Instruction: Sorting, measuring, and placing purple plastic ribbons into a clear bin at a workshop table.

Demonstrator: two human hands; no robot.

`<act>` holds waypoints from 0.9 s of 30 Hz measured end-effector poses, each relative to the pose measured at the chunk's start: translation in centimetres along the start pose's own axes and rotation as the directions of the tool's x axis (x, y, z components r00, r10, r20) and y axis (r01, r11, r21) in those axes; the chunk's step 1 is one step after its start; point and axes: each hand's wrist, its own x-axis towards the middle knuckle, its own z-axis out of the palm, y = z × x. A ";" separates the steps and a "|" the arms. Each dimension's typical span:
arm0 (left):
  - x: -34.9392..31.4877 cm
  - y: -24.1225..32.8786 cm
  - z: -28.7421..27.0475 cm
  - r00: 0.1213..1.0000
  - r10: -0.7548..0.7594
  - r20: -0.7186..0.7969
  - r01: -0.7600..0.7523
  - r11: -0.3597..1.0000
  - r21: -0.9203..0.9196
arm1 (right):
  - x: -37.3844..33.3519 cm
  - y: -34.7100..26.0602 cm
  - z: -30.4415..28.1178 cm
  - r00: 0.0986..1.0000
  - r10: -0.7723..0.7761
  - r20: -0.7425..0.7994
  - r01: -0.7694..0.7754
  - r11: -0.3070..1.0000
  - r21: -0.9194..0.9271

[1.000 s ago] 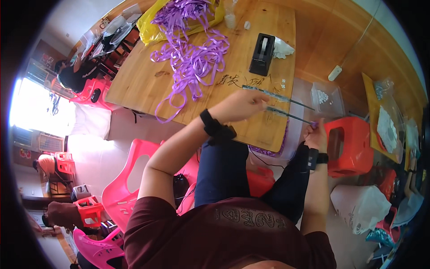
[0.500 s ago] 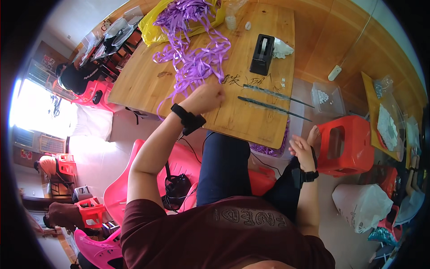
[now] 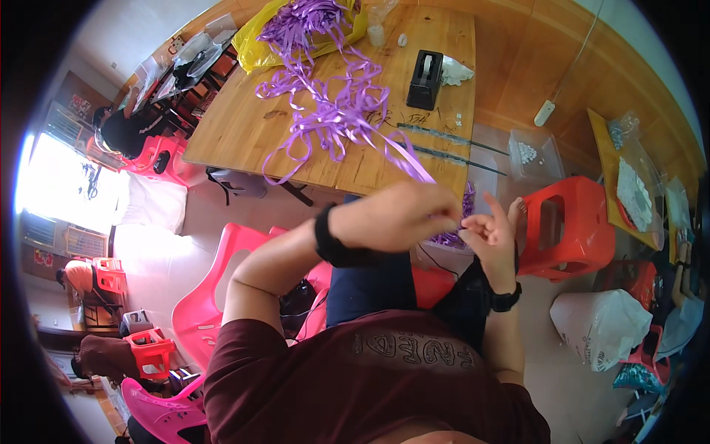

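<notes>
My left hand [image 3: 407,214] is over my lap in front of the table, closed in a pinch. A purple ribbon [image 3: 416,169] runs to it from the loose pile of purple ribbons [image 3: 333,111] on the table. Facing its fingertips is my right hand [image 3: 492,240], forefinger stretched up, its other fingers bent and apart from the thumb. The ribbon's end between the two hands is too small to make out. Two thin dark rods wrapped in clear film, the nearer rod [image 3: 451,156] and the farther rod [image 3: 452,138], lie at the table's right edge.
On the wooden table [image 3: 229,133] are a black tape dispenser [image 3: 425,78] and a yellow bag [image 3: 255,44] of ribbon. A clear bin [image 3: 543,159] with white pieces, a red stool [image 3: 569,229] and a white sack [image 3: 599,325] stand on the right. Other people sit at the left.
My left hand has moved right and nearer to me, drawing a ribbon across from the pile. My right hand has risen slightly to meet it, its forefinger now extended.
</notes>
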 end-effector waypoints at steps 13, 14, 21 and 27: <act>-5.7 -13.4 -7.7 0.754 -0.209 -0.623 0.555 0.710 0.434 | -0.3 -0.4 3.5 0.997 -0.068 -0.020 0.069 0.998 0.004; -7.6 -16.0 -9.8 0.679 -0.327 -0.657 0.655 0.674 0.341 | -0.7 -0.7 3.6 0.995 -0.092 -0.044 0.092 0.996 -0.008; -5.7 -17.8 -10.7 0.606 -0.602 -0.520 0.720 0.693 0.037 | -1.1 0.6 3.4 0.998 -0.061 -0.010 0.061 0.998 -0.005; -1.0 -20.3 -8.8 0.874 -0.282 -0.397 0.474 0.677 0.563 | -1.5 0.7 4.4 0.999 -0.015 0.034 0.017 0.999 -0.049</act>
